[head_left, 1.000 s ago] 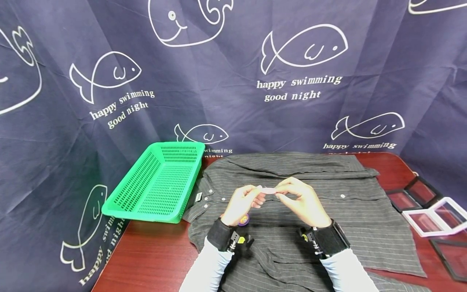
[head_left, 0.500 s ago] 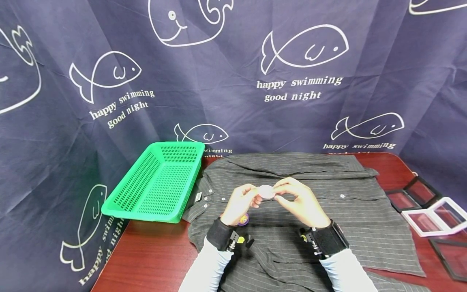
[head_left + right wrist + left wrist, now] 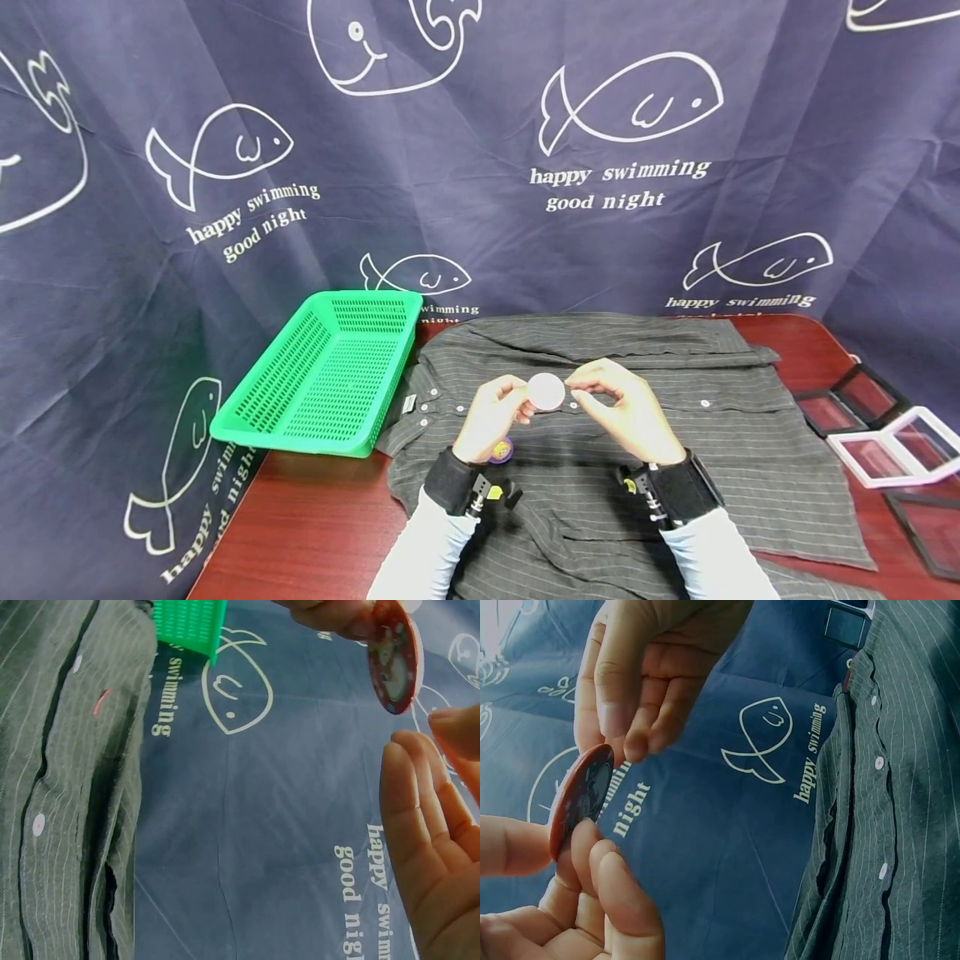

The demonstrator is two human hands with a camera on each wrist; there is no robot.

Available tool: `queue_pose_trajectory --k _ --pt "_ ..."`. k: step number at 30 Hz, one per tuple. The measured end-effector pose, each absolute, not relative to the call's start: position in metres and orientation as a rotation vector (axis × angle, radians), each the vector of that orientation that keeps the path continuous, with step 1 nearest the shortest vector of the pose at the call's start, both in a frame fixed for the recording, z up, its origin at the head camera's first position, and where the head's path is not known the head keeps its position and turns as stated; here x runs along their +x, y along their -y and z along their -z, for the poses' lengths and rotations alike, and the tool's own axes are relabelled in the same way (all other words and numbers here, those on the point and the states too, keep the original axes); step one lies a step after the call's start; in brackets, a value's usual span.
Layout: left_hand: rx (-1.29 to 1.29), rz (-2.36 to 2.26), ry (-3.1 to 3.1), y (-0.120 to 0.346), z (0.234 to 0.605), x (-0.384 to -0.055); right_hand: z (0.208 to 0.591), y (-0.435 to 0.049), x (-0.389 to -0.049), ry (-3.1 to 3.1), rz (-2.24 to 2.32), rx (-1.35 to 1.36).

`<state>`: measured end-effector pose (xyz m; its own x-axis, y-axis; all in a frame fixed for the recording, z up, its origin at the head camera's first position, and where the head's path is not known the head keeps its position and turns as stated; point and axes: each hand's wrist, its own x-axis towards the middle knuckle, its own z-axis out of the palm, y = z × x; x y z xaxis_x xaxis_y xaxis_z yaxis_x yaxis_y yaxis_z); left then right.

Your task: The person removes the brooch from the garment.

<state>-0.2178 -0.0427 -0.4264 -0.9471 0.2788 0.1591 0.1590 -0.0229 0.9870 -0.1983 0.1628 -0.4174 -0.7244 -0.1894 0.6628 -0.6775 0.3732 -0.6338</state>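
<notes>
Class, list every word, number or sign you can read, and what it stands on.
"happy swimming": navy fish-print curtain, repeated
"good night": same curtain, repeated
White label on striped shirt: too small to read
Print on red-rimmed disc: too blurred
Purple disc: too small

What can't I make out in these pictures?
Round disc: details of its picture, too angled and dim in both wrist views.
Purple round piece: left part, hidden by the base of the left hand, head view.
Lower-right dark frame: right side, cut off by the head view's right edge.
Striped shirt: near part, cut off by the head view's bottom edge.
White label: any writing, too small, head view.
</notes>
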Motion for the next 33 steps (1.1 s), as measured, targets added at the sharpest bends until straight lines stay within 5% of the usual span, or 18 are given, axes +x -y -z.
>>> queue_pose_trajectory --k 33 --pt "0.784 -1.981 -2.317 0.040 0.424 -0.210 0.419 -0.147 -0.198 2.383 -1.567 0.452"
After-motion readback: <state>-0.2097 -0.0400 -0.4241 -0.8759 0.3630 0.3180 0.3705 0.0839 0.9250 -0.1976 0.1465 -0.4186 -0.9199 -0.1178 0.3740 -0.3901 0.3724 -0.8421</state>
